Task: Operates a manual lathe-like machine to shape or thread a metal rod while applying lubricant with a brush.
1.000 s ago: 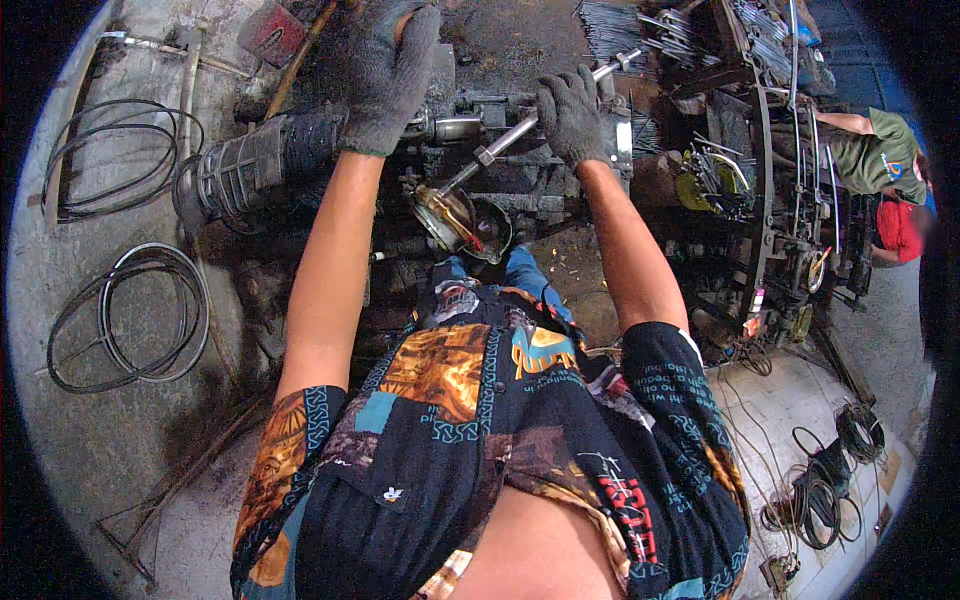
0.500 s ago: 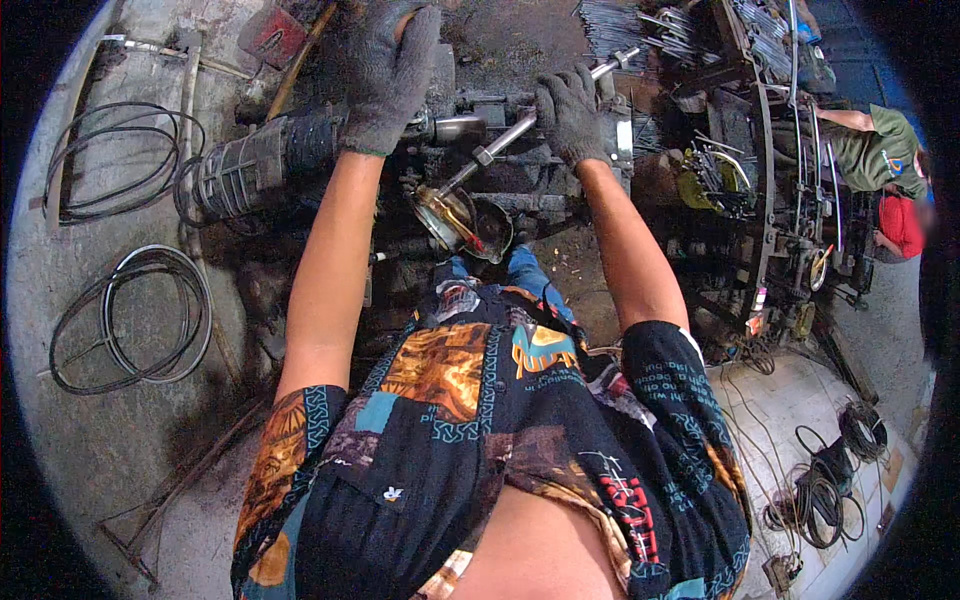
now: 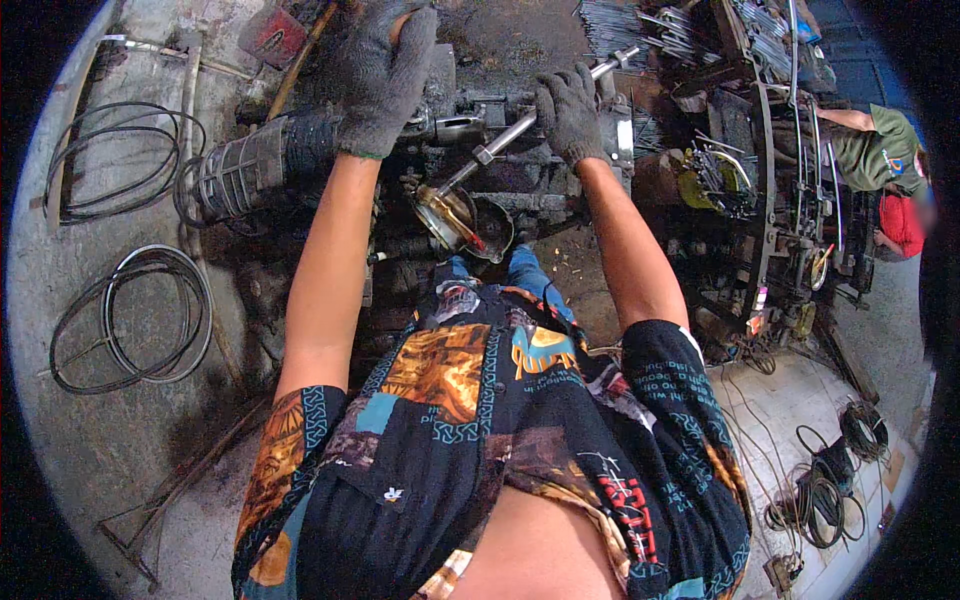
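A dark grey knit glove covers my left hand [image 3: 383,85], which is raised over the left part of a greasy machine [image 3: 510,178]. Its fingers look curled; a skin-coloured patch shows near the top edge, and anything in the grasp is hidden. My right hand [image 3: 570,115], gloved alike, is closed over a slanting steel bar [image 3: 512,135] with a collar on it. The bar's lower end meets a round metal pan [image 3: 447,218] with a brownish inside and something red by its rim. Between my hands lies a slotted metal cylinder [image 3: 460,128].
A ribbed motor housing [image 3: 235,175] sits left of the machine. Black cable coils [image 3: 130,320] hang or lie at far left. Metal rods [image 3: 680,40] are piled at upper right, beside a rack and a yellow container [image 3: 715,182]. A co-worker in green [image 3: 885,150] stands at far right.
The cylinder between my hands showed a smooth bright side before; now a dark slot shows. My left hand has shifted very slightly left. My right hand stays on the bar.
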`<state>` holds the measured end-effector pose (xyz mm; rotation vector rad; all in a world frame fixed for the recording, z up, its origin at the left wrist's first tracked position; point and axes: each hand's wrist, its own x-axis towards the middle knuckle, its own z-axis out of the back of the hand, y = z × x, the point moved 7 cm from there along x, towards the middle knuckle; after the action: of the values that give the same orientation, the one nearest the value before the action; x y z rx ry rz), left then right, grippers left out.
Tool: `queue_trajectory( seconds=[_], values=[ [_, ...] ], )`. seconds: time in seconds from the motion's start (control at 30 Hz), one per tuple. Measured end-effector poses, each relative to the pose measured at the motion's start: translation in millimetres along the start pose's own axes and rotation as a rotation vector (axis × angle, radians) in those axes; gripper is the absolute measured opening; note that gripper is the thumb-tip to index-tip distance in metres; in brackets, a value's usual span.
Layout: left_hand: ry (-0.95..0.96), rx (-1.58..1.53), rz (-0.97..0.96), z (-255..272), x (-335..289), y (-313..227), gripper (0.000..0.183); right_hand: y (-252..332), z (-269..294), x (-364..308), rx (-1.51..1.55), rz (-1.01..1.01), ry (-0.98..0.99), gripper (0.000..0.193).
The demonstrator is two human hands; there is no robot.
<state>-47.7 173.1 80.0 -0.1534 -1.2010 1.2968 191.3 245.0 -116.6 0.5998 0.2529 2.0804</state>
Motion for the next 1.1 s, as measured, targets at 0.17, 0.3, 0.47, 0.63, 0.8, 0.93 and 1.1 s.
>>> queue_trajectory(
  seconds=[0.17,0.3,0.47,0.63,0.8,0.93,1.1],
  values=[
    [0.003,-0.029,0.063,3,-1,5,0.023,3,5,0,0.027,0.0,-0.044,0.035],
    [-0.056,-0.354,0.242,8,-8,30,0.026,6,8,2,0.027,0.037,-0.065,0.033],
    [0.08,-0.636,0.551,36,-37,45,0.014,1,11,1,0.008,-0.003,-0.063,0.033],
    [0.105,-0.198,0.115,63,-54,12,0.015,13,14,2,0.016,0.012,0.019,0.033],
    [0.078,-0.282,0.218,67,-63,21,0.016,3,0,-3,-0.019,-0.065,0.019,0.03],
    [0.06,-0.235,0.286,85,-50,46,0.018,9,10,11,0.066,-0.044,0.014,0.031],
    [0.063,-0.262,0.192,86,-33,64,0.008,12,8,5,0.032,-0.075,-0.004,0.031]
  ],
)
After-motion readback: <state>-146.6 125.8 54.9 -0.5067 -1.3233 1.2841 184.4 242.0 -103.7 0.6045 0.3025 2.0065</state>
